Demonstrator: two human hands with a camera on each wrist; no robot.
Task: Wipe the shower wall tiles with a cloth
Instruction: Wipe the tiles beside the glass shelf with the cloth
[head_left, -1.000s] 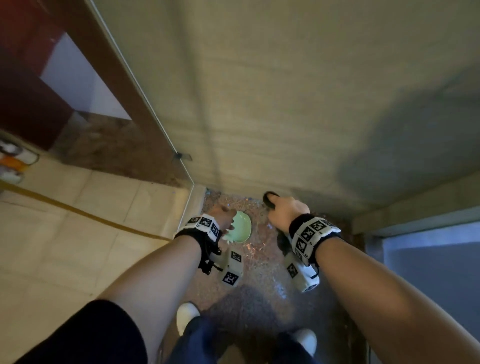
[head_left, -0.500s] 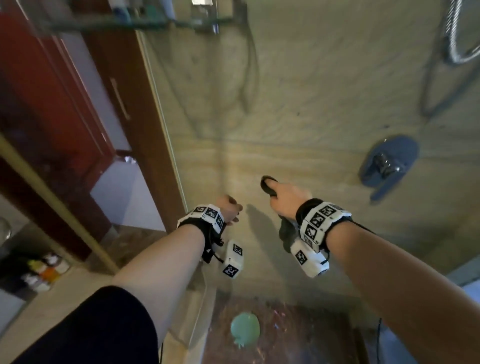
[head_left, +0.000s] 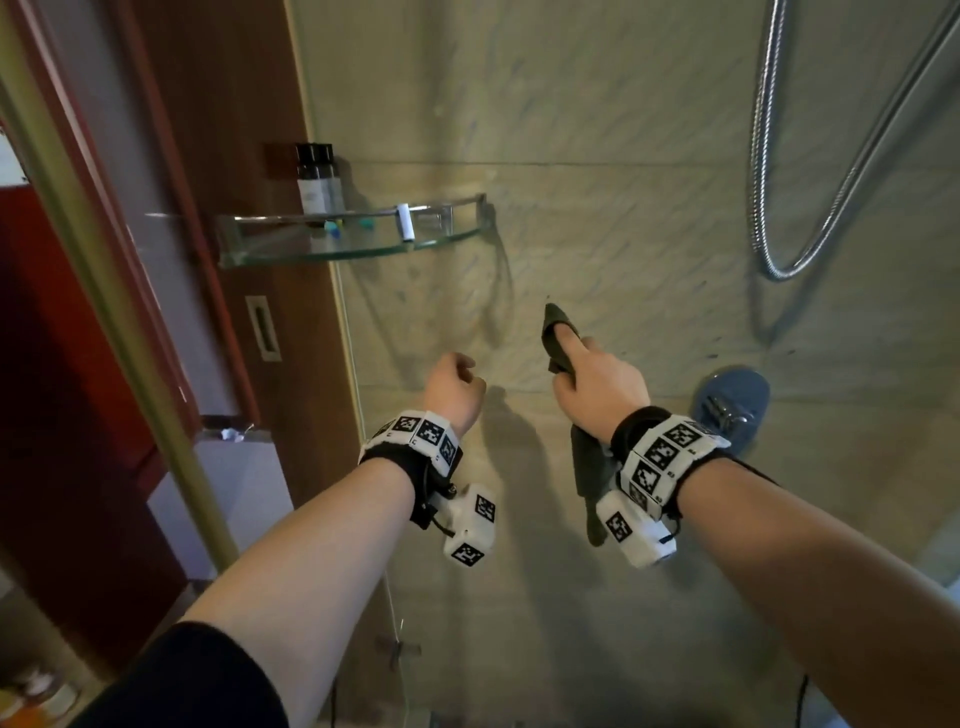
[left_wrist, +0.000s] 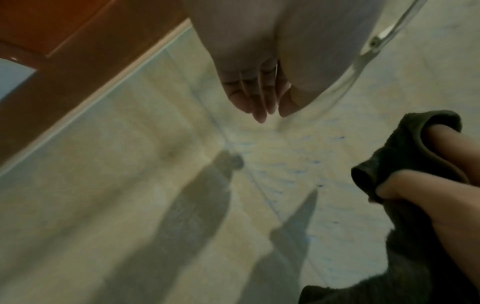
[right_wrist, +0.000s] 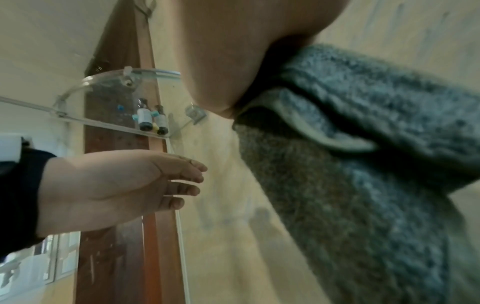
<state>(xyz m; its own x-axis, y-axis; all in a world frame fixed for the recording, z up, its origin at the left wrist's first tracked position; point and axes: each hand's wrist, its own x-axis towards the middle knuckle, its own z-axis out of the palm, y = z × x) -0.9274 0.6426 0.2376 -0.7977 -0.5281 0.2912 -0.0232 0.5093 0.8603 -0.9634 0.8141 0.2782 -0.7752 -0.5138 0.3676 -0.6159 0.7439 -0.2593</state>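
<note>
I had raised my right hand, fingers clenched round the dark grey terry cloth, from floor to beige marbled wall tiles; my left hand hung loosely curled, empty; wiping could begin.

This is a home bathroom, inside a shower stall. Beige stone-look wall tiles fill the view ahead of the right hand. A chrome shower hose loops up to that hand's right, a mixer valve just beside it. Above the left hand, a glass corner shelf carries small toiletry bottles, with a wooden door frame further left.
</note>
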